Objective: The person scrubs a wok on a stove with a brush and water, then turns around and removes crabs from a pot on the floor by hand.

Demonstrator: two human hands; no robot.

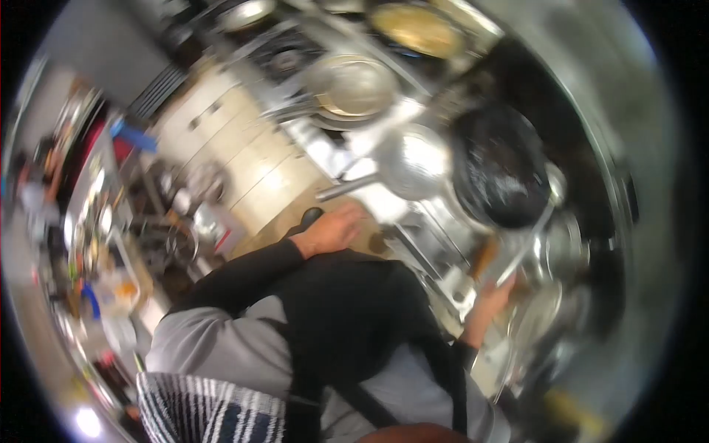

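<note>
My right hand [490,304] is closed around the handle of a long metal ladle [538,225], whose bowl is at the right rim of a large black wok [498,168]. The wok's inside is dark and shiny. My left hand [336,230] is in front of my waist, below the handle of a silver pan [415,162]; its fingers are blurred and I cannot make out whether they hold anything. A wooden handle [484,256] lies between the wok and my right hand.
Stacked pans with a strainer [351,87] are on the stove beyond the silver pan. A pan with yellow food [416,29] is at the top. Metal pots [561,247] stand at the right. A cluttered counter [140,277] runs along the left, beyond a tiled floor [247,151].
</note>
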